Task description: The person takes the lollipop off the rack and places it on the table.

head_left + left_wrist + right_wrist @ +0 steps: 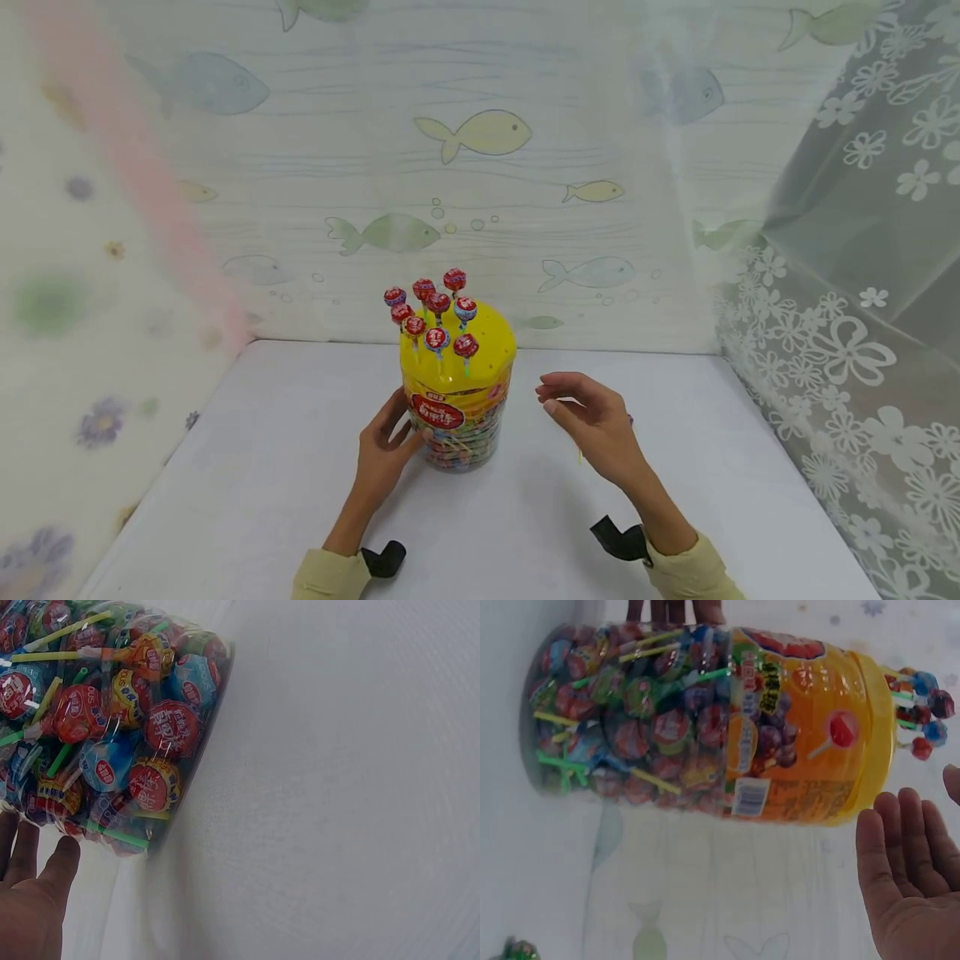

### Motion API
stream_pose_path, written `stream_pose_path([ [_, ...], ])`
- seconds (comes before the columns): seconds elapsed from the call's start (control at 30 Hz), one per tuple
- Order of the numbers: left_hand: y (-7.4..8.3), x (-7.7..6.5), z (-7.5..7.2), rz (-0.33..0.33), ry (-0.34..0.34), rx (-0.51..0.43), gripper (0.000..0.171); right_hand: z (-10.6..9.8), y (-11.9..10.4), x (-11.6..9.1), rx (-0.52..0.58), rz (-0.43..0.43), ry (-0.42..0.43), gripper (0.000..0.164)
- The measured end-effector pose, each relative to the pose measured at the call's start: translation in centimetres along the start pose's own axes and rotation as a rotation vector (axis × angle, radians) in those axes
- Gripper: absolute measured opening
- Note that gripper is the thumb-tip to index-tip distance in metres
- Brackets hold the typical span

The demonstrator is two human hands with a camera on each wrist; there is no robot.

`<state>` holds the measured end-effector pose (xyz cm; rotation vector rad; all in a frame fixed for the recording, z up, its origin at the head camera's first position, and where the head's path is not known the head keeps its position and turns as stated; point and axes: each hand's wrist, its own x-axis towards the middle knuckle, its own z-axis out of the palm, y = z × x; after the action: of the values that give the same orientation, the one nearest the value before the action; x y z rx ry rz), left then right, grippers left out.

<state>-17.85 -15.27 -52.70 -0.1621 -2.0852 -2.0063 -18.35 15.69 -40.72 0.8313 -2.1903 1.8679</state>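
A clear plastic jar of wrapped lollipops (462,446) stands upright on the white surface. Its yellow lid (491,333) has several lollipops (437,339) standing in it by their sticks. My left hand (384,450) holds the jar's left side, thumb at the front and fingers further back; the left wrist view shows its fingertips (66,851) at the jar wall. To the right of the jar, my right hand (592,421) hovers apart from it, fingers slightly bent. The right wrist view shows the palm (919,922) holding nothing.
Behind my right hand, a loose lollipop (580,456) shows only in part, mostly hidden. A green-wrapped lollipop (519,950) lies on the surface in the right wrist view. Fish-patterned sheeting (472,208) hangs behind, and a lace-patterned curtain (847,358) hangs at the right.
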Motion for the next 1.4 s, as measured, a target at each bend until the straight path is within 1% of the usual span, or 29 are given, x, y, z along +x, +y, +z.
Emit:
stream_pose_path([
  [0.17, 0.0, 0.0, 0.0, -0.003, 0.004, -0.001, 0.076, 2.0, -1.5, 1.2, 0.086, -0.067, 0.094, 0.028],
  [0.23, 0.0, 0.0, 0.0, -0.005, 0.005, -0.002, 0.076, 2.6, -2.2, 1.7, 0.116, -0.079, 0.107, 0.029],
  [0.43, 0.0, 0.0, 0.0, -0.006, 0.005, 0.004, 0.076, 4.5, -3.9, 3.0, 0.153, -0.060, 0.074, 0.033],
  [0.7, 0.0, -0.1, -0.1, 0.022, 0.001, -0.004, 0.074, 6.8, -4.9, 4.4, 0.207, -0.011, 0.038, 0.038],
  [0.8, 0.1, -0.2, 0.0, 0.022, -0.004, -0.010, 0.074, 7.2, -5.1, 4.7, 0.186, 0.007, 0.016, 0.037],
  [0.9, 0.1, -0.2, -0.1, 0.014, -0.002, -0.011, 0.074, 7.5, -5.0, 4.8, 0.161, 0.019, 0.012, 0.036],
  [1.07, 0.2, -0.2, 0.1, 0.008, 0.006, -0.001, 0.074, 7.3, -4.8, 5.1, 0.128, 0.024, 0.013, 0.032],
  [1.27, 0.2, -0.2, 0.1, 0.011, 0.004, 0.005, 0.075, 7.2, -5.0, 5.5, 0.097, 0.065, 0.015, 0.028],
  [1.4, 0.2, -0.2, 0.1, 0.011, 0.007, 0.010, 0.075, 7.2, -5.2, 5.8, 0.074, 0.063, 0.012, 0.025],
])
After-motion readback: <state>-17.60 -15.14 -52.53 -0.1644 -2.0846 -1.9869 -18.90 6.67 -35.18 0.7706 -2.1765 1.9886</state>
